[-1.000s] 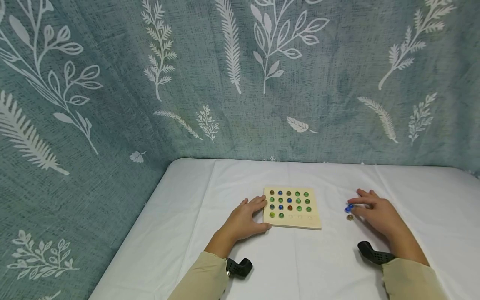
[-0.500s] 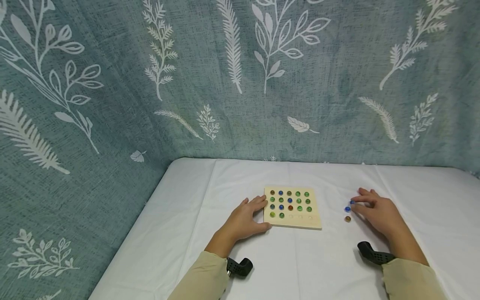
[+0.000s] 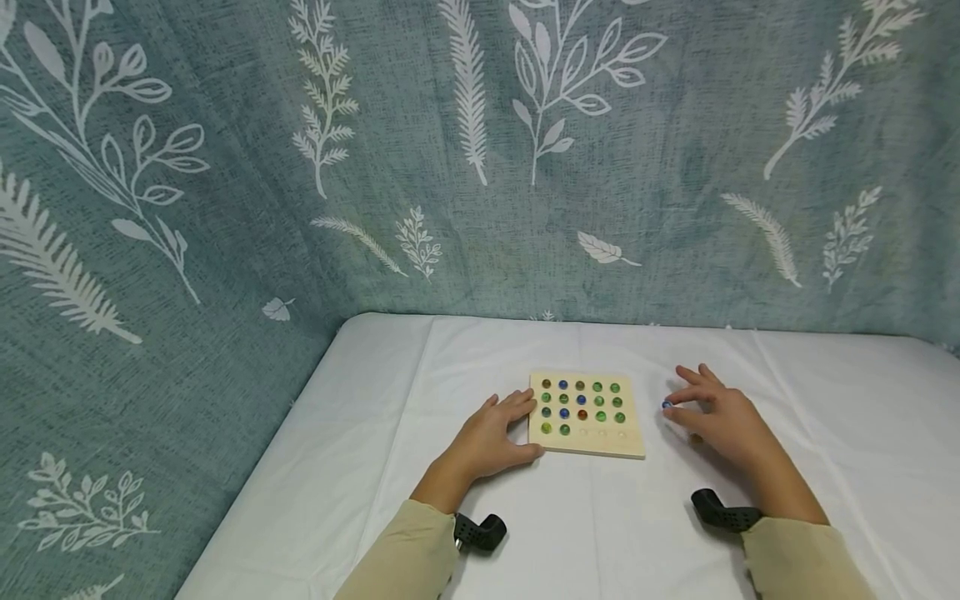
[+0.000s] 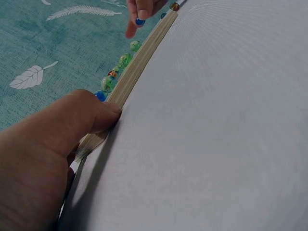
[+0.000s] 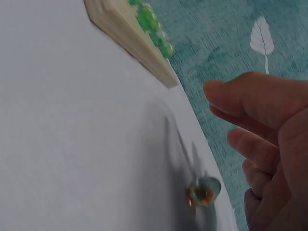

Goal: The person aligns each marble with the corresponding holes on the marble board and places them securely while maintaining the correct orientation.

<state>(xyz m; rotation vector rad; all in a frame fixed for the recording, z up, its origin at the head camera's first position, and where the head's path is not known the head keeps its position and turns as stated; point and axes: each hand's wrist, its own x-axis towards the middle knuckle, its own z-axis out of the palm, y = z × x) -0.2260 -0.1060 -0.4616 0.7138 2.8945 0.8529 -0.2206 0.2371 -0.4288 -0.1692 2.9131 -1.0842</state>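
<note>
A flat wooden board (image 3: pixel 592 444) lies on the white cloth, with rows of coloured glass marbles (image 3: pixel 582 400) in its hollows. My left hand (image 3: pixel 489 442) holds the board at its left side, thumb at the near corner and fingertips on the left edge. In the left wrist view the thumb (image 4: pixel 103 115) presses against the board's side. To the right of the board, my right hand (image 3: pixel 716 417) pinches a blue marble (image 3: pixel 667 405) between thumb and index finger, other fingers spread. An amber marble (image 5: pixel 199 193) lies on the cloth below that hand, another marble (image 5: pixel 213 184) right behind it.
A few hollows in the board's front row (image 3: pixel 602 433) show no marble. The white cloth (image 3: pixel 420 383) spreads around the board. A teal curtain with leaf patterns (image 3: pixel 495 250) stands behind the table and on its left. Black wrist devices (image 3: pixel 480 533) sit at both sleeves.
My right hand has picked up a blue marble and moved left toward the board with it. It now partly covers the amber marble and hides the other blue one. The left hand has stayed put.
</note>
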